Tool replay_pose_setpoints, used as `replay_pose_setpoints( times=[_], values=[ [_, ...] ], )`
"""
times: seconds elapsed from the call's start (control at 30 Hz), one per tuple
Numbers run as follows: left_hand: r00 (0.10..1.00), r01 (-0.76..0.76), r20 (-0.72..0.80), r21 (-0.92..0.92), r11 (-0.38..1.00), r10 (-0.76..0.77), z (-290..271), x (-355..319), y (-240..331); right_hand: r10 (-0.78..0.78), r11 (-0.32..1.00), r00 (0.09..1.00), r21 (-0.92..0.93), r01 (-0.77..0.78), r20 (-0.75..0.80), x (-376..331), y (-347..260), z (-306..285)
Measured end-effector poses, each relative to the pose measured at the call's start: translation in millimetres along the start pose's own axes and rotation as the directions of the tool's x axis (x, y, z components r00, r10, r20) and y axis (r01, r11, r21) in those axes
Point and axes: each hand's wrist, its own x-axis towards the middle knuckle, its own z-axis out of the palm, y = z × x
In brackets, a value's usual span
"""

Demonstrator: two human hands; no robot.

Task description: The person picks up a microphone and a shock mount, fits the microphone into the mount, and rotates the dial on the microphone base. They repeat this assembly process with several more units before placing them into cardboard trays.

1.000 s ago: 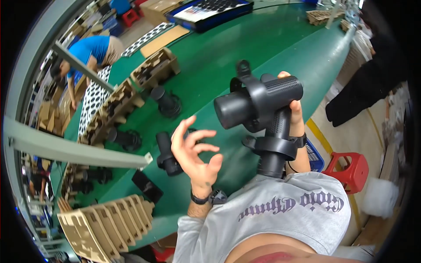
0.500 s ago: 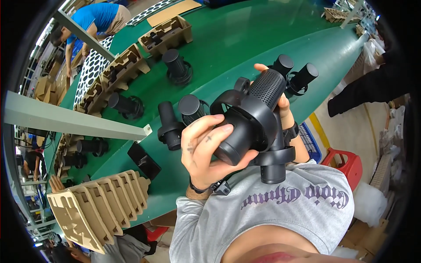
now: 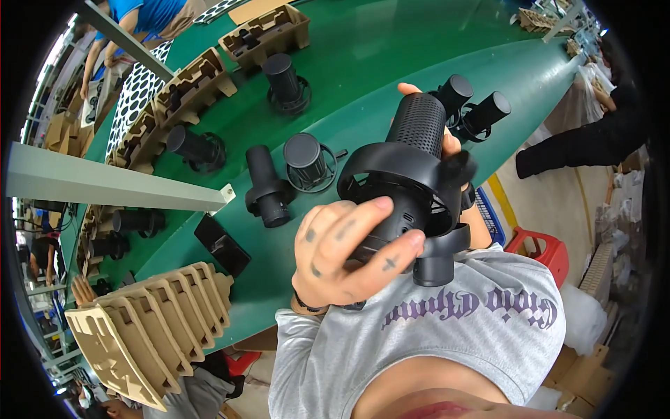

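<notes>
Both my hands hold a black microphone (image 3: 416, 126) with a mesh upper body and a ring-shaped shock mount, tilted in front of my chest. My left hand (image 3: 342, 251) wraps its fingers round the smooth lower end, where small ports show. Behind the mesh part is my right hand (image 3: 450, 143), mostly hidden, with a few fingertips showing around it. A second ringed microphone (image 3: 434, 271) shows below, by my right wrist; what supports it is hidden. To the left, a microphone (image 3: 268, 185) and another with a round top (image 3: 305, 157) stand on the green table.
Two microphones (image 3: 488, 112) stand beyond my right hand. Several more, including one microphone (image 3: 283, 80), stand farther off near moulded cardboard trays (image 3: 265, 38). A stack of trays (image 3: 160, 328), a black phone-like slab (image 3: 222, 244) and a metal beam (image 3: 118, 181) are left. A co-worker (image 3: 150, 17) bends at far left.
The held microphone has been turned about its length, bringing the ports into sight and the mount's tab to the right, blurred. My left fingers have shifted round the lower end.
</notes>
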Motion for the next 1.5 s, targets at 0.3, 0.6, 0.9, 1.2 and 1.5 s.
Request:
replay_pose_setpoints(
  times=[0.3,0.6,0.9,1.2,1.5],
  values=[
    [0.972,-0.172,0.177,0.098,0.98,0.153,-20.0,-3.9,8.2,0.029,0.999,0.998,0.023,-0.03,0.064,-2.1,17.2,-7.0],
    [0.97,-0.241,0.071,0.112,0.964,0.234,-22.2,-11.2,-0.5,0.032,0.998,0.998,-0.059,-0.029,0.054,6.5,28.4,-3.0],
    [0.985,-0.14,-0.073,0.174,0.975,0.154,-25.7,-13.9,17.2,0.03,0.999,0.989,-0.019,-0.028,0.148,1.9,42.5,8.7],
    [0.938,-0.3,-0.101,0.245,0.922,0.332,-40.6,-7.4,19.1,-0.047,0.997,0.936,0.069,0.025,0.349,7.9,47.1,18.4],
    [0.918,-0.287,-0.255,0.099,0.953,0.303,-33.8,-16.7,24.1,0.05,0.966,0.975,0.238,-0.103,0.218,6.8,63.0,9.9]
  ],
)
